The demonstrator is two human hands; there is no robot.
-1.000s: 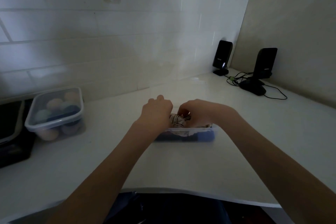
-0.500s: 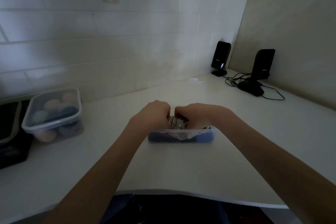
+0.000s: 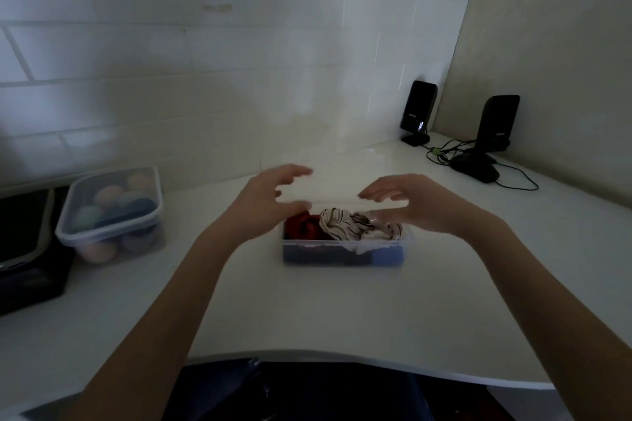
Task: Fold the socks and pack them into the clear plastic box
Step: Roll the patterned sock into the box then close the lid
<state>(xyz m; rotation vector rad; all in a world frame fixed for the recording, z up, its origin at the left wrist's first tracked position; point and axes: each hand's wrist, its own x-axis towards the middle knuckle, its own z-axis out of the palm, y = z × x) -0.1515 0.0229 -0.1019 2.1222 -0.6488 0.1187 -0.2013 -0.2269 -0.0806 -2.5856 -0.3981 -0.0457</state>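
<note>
A clear plastic box (image 3: 342,255) stands on the white counter in front of me, without a lid. Inside it lie a red sock bundle (image 3: 302,227), a white sock with dark stripes (image 3: 338,224) and dark and blue socks lower down. My left hand (image 3: 270,196) hovers above the box's left end, fingers spread and empty. Over the box's right end my right hand (image 3: 407,203) hangs with fingers apart, holding nothing. Neither hand touches the socks.
A second clear box (image 3: 111,212), lidded and filled with rolled socks, stands at the left by the tiled wall. A dark device (image 3: 24,249) lies at the far left. Two black speakers (image 3: 418,111) with cables stand in the back right corner. The counter's front edge curves near my body.
Both hands were pressed down on the socks in the box with fingers closed; now they have lifted off and spread open above it, uncovering the red and striped socks.
</note>
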